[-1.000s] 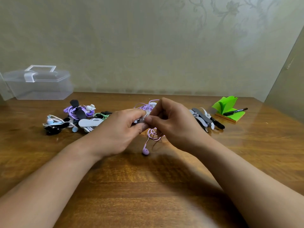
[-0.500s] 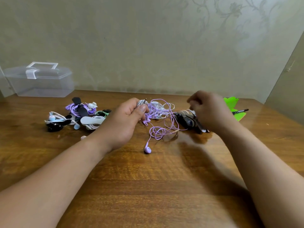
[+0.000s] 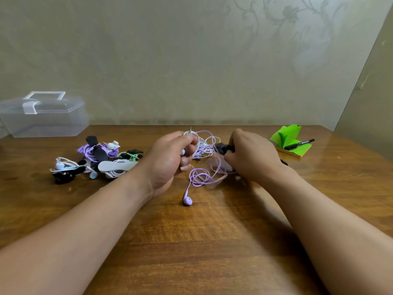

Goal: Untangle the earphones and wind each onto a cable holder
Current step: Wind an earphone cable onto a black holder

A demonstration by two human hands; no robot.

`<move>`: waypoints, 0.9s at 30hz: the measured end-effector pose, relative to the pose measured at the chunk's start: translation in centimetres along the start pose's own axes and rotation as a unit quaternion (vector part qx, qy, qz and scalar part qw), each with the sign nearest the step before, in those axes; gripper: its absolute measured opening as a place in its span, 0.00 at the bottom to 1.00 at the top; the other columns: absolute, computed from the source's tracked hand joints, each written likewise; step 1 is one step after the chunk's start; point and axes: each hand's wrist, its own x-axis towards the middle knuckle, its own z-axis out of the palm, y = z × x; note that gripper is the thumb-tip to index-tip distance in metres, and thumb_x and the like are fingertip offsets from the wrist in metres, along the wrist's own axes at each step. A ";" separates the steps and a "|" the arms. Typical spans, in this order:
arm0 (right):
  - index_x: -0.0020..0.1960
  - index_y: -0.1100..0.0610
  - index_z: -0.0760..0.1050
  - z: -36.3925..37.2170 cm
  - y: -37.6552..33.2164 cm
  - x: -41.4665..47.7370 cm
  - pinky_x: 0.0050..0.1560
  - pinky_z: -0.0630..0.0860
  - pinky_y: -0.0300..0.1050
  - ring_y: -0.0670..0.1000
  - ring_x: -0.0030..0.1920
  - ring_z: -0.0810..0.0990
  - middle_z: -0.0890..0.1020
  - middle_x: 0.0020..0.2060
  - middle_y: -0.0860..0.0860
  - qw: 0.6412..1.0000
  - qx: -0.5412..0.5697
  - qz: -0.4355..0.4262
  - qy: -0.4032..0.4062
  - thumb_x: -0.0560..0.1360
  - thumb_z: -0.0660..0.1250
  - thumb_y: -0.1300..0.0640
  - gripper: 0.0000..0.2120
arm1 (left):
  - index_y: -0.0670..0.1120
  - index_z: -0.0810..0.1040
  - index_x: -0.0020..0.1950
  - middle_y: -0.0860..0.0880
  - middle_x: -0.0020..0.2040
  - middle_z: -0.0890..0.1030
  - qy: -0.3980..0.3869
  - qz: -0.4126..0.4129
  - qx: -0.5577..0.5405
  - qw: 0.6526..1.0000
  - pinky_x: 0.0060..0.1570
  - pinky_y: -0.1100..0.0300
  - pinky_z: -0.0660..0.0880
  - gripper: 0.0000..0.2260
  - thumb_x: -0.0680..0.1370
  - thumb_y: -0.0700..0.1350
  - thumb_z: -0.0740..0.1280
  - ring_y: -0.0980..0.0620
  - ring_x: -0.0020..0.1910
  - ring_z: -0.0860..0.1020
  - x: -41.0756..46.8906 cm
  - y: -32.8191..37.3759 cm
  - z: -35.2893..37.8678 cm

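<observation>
**Left hand (image 3: 168, 160) grips the earphone tangle (image 3: 204, 145), right hand (image 3: 253, 156) holds a black cable holder (image 3: 223, 148)**

Left hand, at the centre of the frame, has its fingers curled round a bunch of white and purple cable. A metal jack plug (image 3: 190, 129) pokes up just above the knuckles. My right hand, just right of centre, is closed round a dark piece. I take it to be the black cable holder, though it is blurred and mostly hidden by the fingers. Between the two hands the earphone tangle spreads in loose loops, some raised, some lying on the wooden table (image 3: 212, 241). One purple strand drops toward the lower frame and ends in a purple earbud (image 3: 188, 200) resting on the wood, below the left hand.

At centre left lies a pile of wound earphones (image 3: 95, 152) in purple, white, green and black, with a grey holder (image 3: 117, 166) nearest my left wrist. A clear plastic box (image 3: 42, 116) stands at the far left, by the wall. At the right, a green pad of sticky notes (image 3: 289, 139) carries a black pen (image 3: 298, 144).

I judge the step in hand to be the remaining tangle. The white and purple sets look knotted together, and no cable is on the black cable holder yet. The next move calls for freeing one set first, probably by following the plug end through the loops. The pull should be gentle so the knot does not tighten. Only then does winding make sense.
</observation>
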 end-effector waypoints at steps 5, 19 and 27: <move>0.58 0.54 0.79 -2.0 1.2 -0.2 0.45 0.75 0.48 0.56 0.49 0.82 0.84 0.47 0.52 0.955 0.283 0.088 0.027 0.77 0.68 0.55 0.10 | 0.44 0.73 0.43 0.49 0.36 0.69 0.003 -0.018 -0.031 0.999 0.32 0.57 0.56 0.09 0.82 0.40 0.59 0.53 0.29 0.60 0.2 -0.7 1.0; 0.43 0.56 0.75 -2.6 0.1 -0.8 0.32 0.72 0.43 0.52 0.33 0.75 0.75 0.31 0.50 0.832 0.542 0.114 -0.016 0.79 0.69 0.57 0.07 | 0.46 0.72 0.40 0.50 0.33 0.69 0.022 0.030 -0.068 0.997 0.35 0.54 0.53 0.11 0.82 0.41 0.58 0.54 0.27 0.61 1.5 -0.7 1.2; 0.36 0.57 0.79 -2.5 -3.5 -2.5 0.29 0.56 0.44 0.50 0.29 0.63 0.65 0.31 0.54 0.714 0.671 0.054 -0.192 0.81 0.68 0.56 0.15 | 0.47 0.72 0.41 0.49 0.34 0.68 0.011 0.035 -0.061 0.997 0.36 0.52 0.52 0.07 0.78 0.45 0.60 0.50 0.33 0.55 1.1 -0.6 -0.1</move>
